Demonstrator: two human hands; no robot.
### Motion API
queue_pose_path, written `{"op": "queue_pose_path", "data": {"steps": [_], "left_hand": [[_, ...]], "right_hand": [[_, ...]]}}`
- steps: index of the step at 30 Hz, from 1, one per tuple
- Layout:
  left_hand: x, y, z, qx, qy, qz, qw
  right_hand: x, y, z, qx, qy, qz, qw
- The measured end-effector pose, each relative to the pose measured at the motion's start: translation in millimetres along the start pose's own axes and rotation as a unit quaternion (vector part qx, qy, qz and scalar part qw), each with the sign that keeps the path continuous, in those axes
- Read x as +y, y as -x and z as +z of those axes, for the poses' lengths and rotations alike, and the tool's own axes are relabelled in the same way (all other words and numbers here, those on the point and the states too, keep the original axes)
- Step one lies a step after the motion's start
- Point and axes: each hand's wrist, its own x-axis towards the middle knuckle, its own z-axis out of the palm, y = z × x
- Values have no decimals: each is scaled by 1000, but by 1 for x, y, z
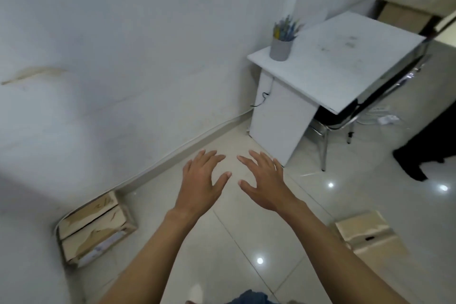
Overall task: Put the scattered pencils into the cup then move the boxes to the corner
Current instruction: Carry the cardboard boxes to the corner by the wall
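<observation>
A grey cup full of coloured pencils stands on the near-left corner of a white desk. One worn cardboard box lies on the floor in the wall corner at lower left. A second cardboard box lies on the tiles at lower right, partly behind my right forearm. My left hand and my right hand hover side by side over the floor, fingers spread, holding nothing.
A black chair with chrome legs is tucked under the desk. A cable hangs beside the desk panel. A person's dark trouser leg stands at the right. More cardboard sits at the far right.
</observation>
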Motion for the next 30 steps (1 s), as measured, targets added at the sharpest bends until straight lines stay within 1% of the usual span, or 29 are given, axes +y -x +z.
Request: {"op": "queue_pose_path", "data": {"steps": [5,8,15,22,25,30], "left_hand": [[77,-14,66,-32,34,20,999],[129,-12,113,-64,51,28,996],[206,1,199,-145,53,38,987],[246,-2,260,-235,24,84,968],[256,-13,288,-261,26,91,961],[277,-26,349,-303,44,89,948]], "right_hand": [[93,38,-31,-3,2,40,999],[156,66,-49,-4,-1,76,997],[255,125,-65,-27,-25,152,988],[317,168,-58,-25,-98,240,966],[341,179,-53,-28,-120,273,954],[392,191,-51,-74,-110,326,936]]}}
